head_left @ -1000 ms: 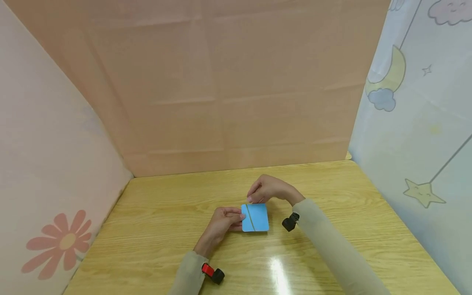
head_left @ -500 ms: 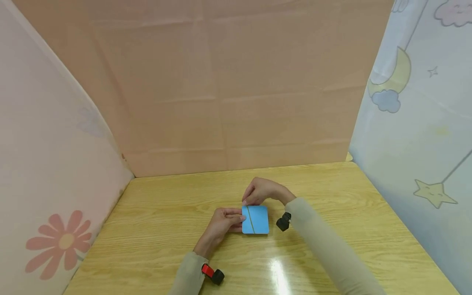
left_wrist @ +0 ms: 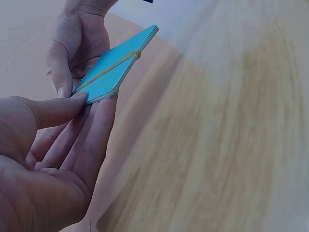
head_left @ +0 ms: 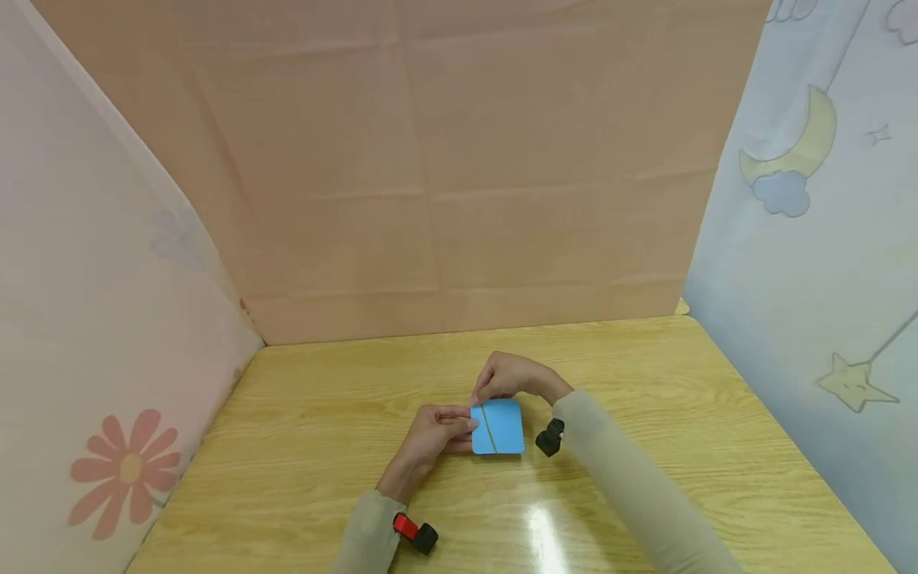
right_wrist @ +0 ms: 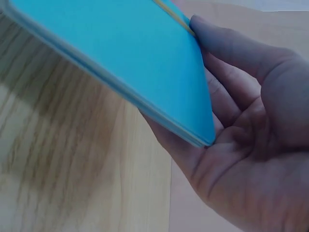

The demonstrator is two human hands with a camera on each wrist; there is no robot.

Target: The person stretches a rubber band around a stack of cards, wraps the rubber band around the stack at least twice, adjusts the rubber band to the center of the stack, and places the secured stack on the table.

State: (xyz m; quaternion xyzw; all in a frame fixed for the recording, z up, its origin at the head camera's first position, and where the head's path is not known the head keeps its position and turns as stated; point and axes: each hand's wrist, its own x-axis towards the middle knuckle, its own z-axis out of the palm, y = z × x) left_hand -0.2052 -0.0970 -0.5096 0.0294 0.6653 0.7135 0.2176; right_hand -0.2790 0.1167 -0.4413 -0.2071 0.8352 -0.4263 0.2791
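Note:
A square stack of light blue cards (head_left: pixel 508 429) with rounded corners is held up over the table. A thin tan rubber band (left_wrist: pixel 110 69) runs slantwise across its top face and wraps over the edges. My left hand (head_left: pixel 428 434) grips the stack at its left side, thumb on top and fingers beneath. From the far side, my right hand (head_left: pixel 512 375) has thumb and finger at the stack's far edge, pinching where the rubber band crosses it. In the right wrist view the thumb (right_wrist: pixel 227 41) meets the band's end, while the other fingers are partly hidden under the cards.
The wood-grain table (head_left: pixel 323 462) lies under both hands. A peach cloth (head_left: pixel 430 159) hangs behind it, and patterned pale cloths stand at left and right. Each wrist carries a small black camera.
My right hand has slid left along the stack's far edge to the rubber band's end. The left hand and the cards have stayed nearly still.

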